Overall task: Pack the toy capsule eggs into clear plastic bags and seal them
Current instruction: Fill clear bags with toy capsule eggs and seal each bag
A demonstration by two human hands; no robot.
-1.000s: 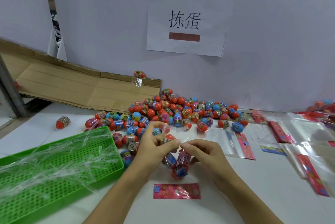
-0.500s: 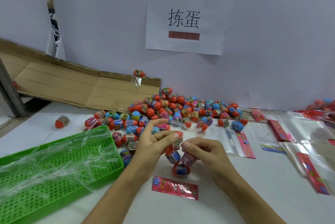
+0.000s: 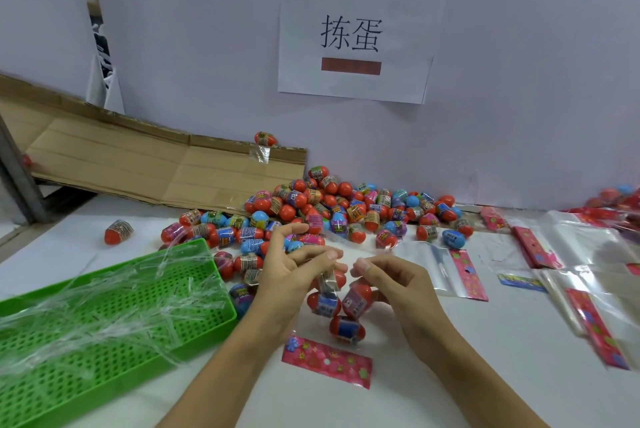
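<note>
A clear plastic bag (image 3: 341,309) with a pink flowered header (image 3: 327,361) hangs between my hands, several red capsule eggs inside it. My left hand (image 3: 291,271) pinches the bag's top edge on the left. My right hand (image 3: 391,280) pinches the same edge on the right. The header end rests on the white table. A big heap of loose capsule eggs (image 3: 332,212), red, blue and pink, lies just beyond my hands against the wall.
A green perforated tray (image 3: 104,309) holding clear plastic strips sits at left. Flat empty bags (image 3: 450,270) with pink headers lie at right, more stacked at the far right (image 3: 588,306). Flattened cardboard (image 3: 138,164) leans against the back wall. One stray egg (image 3: 118,231) lies at left.
The two hands have drawn slightly apart along the bag's top edge, and the bag with its eggs has settled lower, its header tilting on the table.
</note>
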